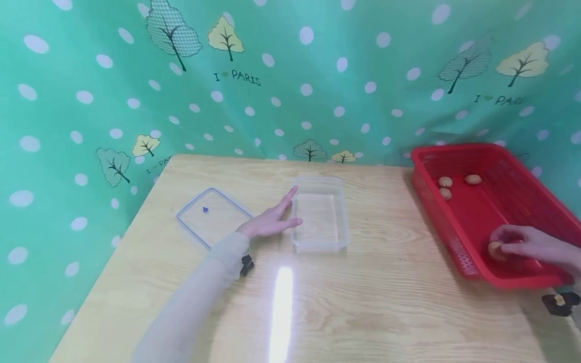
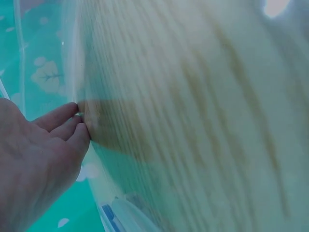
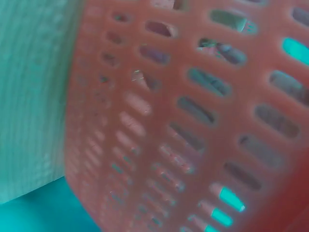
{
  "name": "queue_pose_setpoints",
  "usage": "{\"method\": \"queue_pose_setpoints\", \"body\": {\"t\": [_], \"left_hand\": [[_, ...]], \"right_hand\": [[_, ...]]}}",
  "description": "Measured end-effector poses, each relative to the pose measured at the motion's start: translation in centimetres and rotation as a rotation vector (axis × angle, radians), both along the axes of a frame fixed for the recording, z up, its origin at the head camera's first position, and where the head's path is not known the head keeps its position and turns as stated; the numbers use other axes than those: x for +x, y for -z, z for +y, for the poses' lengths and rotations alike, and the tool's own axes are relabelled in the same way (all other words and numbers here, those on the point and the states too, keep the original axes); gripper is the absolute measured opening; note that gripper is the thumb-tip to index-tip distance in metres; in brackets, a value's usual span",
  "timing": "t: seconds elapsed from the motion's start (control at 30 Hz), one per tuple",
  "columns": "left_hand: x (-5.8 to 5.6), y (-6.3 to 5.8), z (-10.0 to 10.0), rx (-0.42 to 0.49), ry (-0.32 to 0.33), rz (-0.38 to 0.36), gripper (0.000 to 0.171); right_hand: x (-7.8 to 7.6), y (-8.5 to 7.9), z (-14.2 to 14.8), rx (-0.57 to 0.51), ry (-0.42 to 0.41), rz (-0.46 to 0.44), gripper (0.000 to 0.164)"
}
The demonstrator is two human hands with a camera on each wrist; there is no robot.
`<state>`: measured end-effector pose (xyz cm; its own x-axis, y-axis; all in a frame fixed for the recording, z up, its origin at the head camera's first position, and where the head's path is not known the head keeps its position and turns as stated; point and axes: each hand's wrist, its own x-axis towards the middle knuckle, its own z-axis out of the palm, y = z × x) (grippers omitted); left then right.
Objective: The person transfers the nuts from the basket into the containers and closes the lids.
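Our right grip is curled narrow around a tan, roundish, walnut-like nut, thumb on one side and fingers on the other. We hold it inside the near end of a red, rectangular, perforated plastic basket; whether the nut is off the basket floor we cannot tell, since the right wrist view shows mostly the holed basket wall. We judge the step in hand to be picking up this one nut. Beyond the grip, toward the far end of the basket, lie three more tan, roundish nuts, two of them close together and one a little apart.

Well to the left of the right grip, our left grip is wide, thumb and fingers spread and holding nothing, with fingertips touching the left wall of a clear, rectangular, lidless plastic box. Just left of that grip, a clear, rectangular plastic lid with a blue edge lies flat on the pale wooden bench.

As we judge it, the next move calls for a firm pinch on the rounded shell and enough height to clear the basket rim, while our left fingers keep the light box steady.
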<state>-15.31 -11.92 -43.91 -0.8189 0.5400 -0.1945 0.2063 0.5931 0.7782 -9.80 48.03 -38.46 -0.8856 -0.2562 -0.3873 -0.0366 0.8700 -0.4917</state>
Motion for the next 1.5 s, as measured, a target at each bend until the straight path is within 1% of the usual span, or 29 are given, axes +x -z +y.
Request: {"method": "queue_pose_setpoints", "body": {"t": [0.1,0.2,0.3,0.43,0.5,0.57,0.7,0.83,1.0,1.07,1.2,1.3,1.4,1.5], "left_hand": [[-0.3,0.0,0.4,0.007,0.009,-0.001,0.09],[-0.5,0.0,0.7,0.005,0.022,-0.002,0.089],[-0.4,0.1,0.8,0.012,0.027,0.0,0.088],[-0.1,0.1,0.6,0.013,0.009,0.007,0.088],[0.0,-0.1,0.4,0.01,0.002,0.011,0.089],[0.1,-0.1,0.3,0.008,0.0,0.015,0.089],[0.0,-0.2,0.3,0.011,0.002,0.022,0.088],[-0.2,-0.1,0.3,0.014,-0.001,0.022,0.088],[-0.3,0.2,0.3,0.01,0.014,0.015,0.089],[-0.3,0.1,0.3,0.004,0.021,0.013,0.089],[-0.3,-0.2,0.4,0.002,0.028,0.018,0.088],[-0.2,-0.2,0.5,-0.001,0.027,0.024,0.087],[-0.2,0.0,0.5,-0.007,0.023,0.026,0.087],[-0.2,0.2,0.5,-0.004,0.025,0.025,0.087]], "right_hand": [[0.3,-0.1,0.2,-0.037,0.016,0.023,0.038],[0.5,-0.1,0.2,-0.036,0.037,0.066,0.043],[0.5,-0.2,0.0,-0.038,0.087,0.093,0.05],[0.1,-0.7,-0.4,-0.077,0.147,0.104,0.06],[-0.1,-1.0,-0.7,-0.099,0.179,0.119,0.062],[-0.2,-1.2,-0.9,-0.12,0.211,0.115,0.066],[-0.2,-1.6,-1.7,-0.153,0.259,0.107,0.067],[-0.1,-2.1,-2.7,-0.18,0.272,0.121,0.062],[0.3,-2.5,-3.9,-0.245,0.274,0.115,0.045],[0.4,-2.7,-4.6,-0.251,0.266,0.13,0.038],[0.6,-3.1,-5.9,-0.238,0.232,0.163,0.04],[0.7,-3.4,-6.7,-0.23,0.212,0.181,0.042],[0.8,-3.5,-7.3,-0.251,0.212,0.193,0.04],[1.0,-3.6,-7.8,-0.293,0.233,0.18,0.038]]}}
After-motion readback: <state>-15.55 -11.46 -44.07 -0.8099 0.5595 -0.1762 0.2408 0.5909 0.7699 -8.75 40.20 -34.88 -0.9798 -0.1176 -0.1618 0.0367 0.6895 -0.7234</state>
